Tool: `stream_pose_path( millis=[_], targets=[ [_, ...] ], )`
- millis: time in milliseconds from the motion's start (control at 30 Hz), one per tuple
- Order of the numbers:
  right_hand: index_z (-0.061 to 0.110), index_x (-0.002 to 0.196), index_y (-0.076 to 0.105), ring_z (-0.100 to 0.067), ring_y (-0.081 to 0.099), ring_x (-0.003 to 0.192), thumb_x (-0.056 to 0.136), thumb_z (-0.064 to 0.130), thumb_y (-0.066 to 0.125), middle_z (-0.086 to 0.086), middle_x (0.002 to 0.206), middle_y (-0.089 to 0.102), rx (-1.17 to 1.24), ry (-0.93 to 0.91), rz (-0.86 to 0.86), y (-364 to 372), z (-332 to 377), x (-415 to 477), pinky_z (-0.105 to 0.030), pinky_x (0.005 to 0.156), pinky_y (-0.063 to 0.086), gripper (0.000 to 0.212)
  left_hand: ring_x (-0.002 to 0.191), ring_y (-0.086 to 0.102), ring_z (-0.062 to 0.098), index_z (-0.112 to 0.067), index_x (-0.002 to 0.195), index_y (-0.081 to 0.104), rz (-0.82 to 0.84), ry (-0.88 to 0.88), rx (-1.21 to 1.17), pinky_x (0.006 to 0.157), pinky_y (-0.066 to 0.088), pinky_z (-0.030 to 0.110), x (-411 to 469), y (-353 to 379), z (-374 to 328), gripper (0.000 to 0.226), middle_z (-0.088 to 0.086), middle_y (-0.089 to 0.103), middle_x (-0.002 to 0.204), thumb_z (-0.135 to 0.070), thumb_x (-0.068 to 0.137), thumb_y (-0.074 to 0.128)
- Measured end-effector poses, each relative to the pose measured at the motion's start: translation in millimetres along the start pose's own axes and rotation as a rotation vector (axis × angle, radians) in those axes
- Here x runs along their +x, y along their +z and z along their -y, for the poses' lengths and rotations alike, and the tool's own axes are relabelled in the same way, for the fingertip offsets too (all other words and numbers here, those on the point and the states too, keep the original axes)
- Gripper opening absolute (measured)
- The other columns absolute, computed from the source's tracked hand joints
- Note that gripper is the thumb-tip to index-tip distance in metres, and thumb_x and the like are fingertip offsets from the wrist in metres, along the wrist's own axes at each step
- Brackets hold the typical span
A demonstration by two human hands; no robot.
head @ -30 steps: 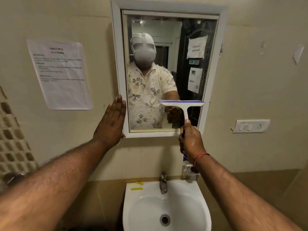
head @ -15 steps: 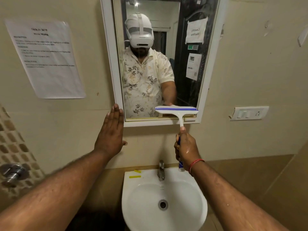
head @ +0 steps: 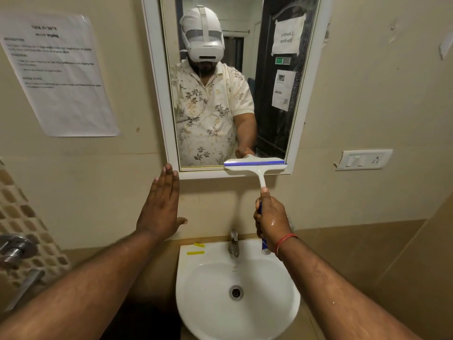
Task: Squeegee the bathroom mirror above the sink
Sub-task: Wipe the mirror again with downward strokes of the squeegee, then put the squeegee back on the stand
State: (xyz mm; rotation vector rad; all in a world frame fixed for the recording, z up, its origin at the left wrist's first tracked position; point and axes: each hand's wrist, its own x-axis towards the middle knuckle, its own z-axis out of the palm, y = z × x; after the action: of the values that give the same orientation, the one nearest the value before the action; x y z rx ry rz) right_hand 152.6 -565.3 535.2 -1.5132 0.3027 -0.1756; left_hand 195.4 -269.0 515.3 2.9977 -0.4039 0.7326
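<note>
A white-framed mirror (head: 277,133) hangs on the beige wall above a white sink (head: 196,285). My right hand (head: 272,217) grips the handle of a white squeegee (head: 256,165) with a blue blade strip. Its blade lies across the mirror's bottom right edge, at the lower frame. My left hand (head: 160,207) is flat and open against the wall just below the mirror's lower left corner, holding nothing. The glass reflects a person in a floral shirt with a white headset.
A steel tap (head: 234,244) stands at the back of the sink, with two yellow strips (head: 196,250) on the rim to its left. A printed paper sheet (head: 58,74) is taped to the left wall, a switch plate (head: 362,159) to the right, a metal valve (head: 14,249) at far left.
The squeegee has been drawn down the right side of the mirror from mid-height to the bottom frame. My left hand has slid from the frame's left edge to the wall below it.
</note>
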Motion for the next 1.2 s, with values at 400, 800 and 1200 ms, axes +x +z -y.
stream_pose_path(
  millis=[400,800,1200],
  targets=[
    [0.021,0.078,0.053,-0.016,0.035,0.046,0.108,0.069,0.040,0.001,0.058,0.044,-0.142,0.083,-0.016,-5,-56,-26,-0.024,0.046,0.030,0.058,0.174,-0.010,0.035,0.000,0.175,-0.004,0.197,0.051,-0.060,0.138,-0.004,0.047,-85,82,-4,0.154,0.019,-0.016,0.186,-0.084,0.077,0.079],
    [0.012,0.084,0.054,-0.016,0.029,0.038,0.112,0.059,0.041,-0.002,0.053,0.040,-0.387,0.687,0.070,-38,-215,-85,-0.024,0.047,0.025,0.056,0.173,-0.014,0.035,0.000,0.176,0.000,0.486,0.089,-0.223,0.137,-0.010,0.043,-220,167,-54,0.142,0.020,-0.020,0.185,-0.093,0.082,0.052],
    [0.013,0.089,0.055,-0.016,0.028,0.042,0.112,0.061,0.040,-0.002,0.060,0.040,-0.335,0.697,0.122,-9,-203,-69,-0.025,0.047,0.026,0.056,0.168,-0.032,0.034,0.001,0.173,-0.017,0.515,0.012,-0.189,0.137,-0.020,0.045,-191,163,-51,0.142,0.020,-0.033,0.180,-0.088,0.091,0.058]
  ],
)
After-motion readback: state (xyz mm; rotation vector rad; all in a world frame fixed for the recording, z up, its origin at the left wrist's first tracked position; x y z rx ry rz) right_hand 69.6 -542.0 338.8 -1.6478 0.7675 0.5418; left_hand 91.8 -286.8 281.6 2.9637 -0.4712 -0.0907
